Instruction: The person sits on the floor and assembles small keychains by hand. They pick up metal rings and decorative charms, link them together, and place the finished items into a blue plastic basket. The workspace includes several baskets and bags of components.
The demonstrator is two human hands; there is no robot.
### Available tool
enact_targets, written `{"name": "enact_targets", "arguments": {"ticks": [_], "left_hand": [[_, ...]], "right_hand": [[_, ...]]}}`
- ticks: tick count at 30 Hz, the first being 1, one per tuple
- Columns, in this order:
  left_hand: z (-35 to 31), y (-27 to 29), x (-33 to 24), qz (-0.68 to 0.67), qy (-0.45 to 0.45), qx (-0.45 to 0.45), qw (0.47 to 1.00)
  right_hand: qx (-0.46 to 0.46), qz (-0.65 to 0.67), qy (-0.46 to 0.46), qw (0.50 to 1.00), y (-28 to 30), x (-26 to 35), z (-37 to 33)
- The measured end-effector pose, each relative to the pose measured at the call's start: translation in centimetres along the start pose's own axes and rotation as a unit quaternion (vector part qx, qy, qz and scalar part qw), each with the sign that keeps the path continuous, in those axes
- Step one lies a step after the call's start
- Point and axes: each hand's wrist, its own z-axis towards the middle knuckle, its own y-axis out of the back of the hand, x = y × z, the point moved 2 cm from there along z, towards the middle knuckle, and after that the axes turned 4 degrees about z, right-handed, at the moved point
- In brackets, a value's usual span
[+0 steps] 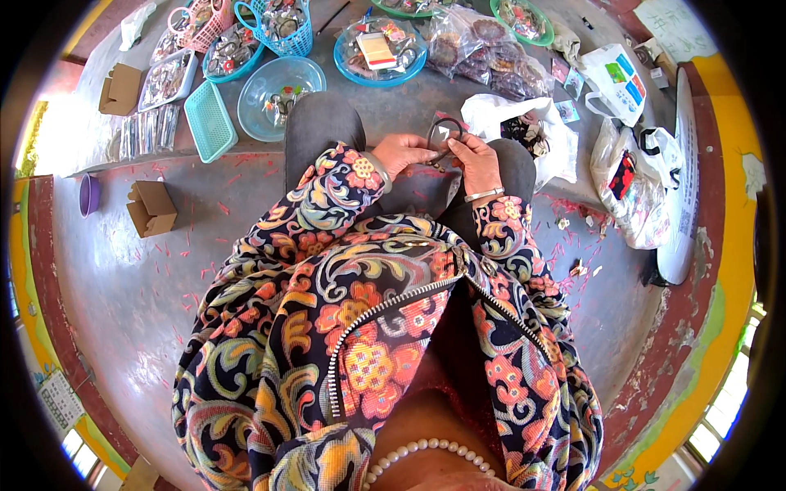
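Note:
Above my lap, both hands meet at a thin dark loop (436, 123), which looks like a hair tie. My left hand (398, 154) pinches its left side between thumb and fingers. My right hand (478, 162) is closed on its right side, with the fingertips pressed together. The loop stands up as a round ring between them, and small dark bits show below it by the fingers. Just right of my right hand lies an open white plastic bag (561, 155) with dark patterned items inside.
Across the ledge stand a clear blue basin (307, 75), a turquoise basket (199, 106), a blue-rimmed bowl (348, 65) with packets, and clear bags of dark loops (516, 74). Stuffed bags (626, 221) lie at right. Cardboard boxes (155, 204) and a purple cup (89, 196) are at left.

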Motion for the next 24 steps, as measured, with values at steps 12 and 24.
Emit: {"name": "enact_targets", "arguments": {"ticks": [12,24], "left_hand": [[0.2,0.0,0.3,-0.143,-0.041,-0.013,0.989],[0.0,-0.7,0.0,-0.078,-0.010,0.012,0.997]], "right_hand": [[0.051,-0.031,-0.033,0.998,0.3,-0.6,-0.1],[-0.024,-0.414,0.348,0.841,-1.3,3.6,-1.9]]}}
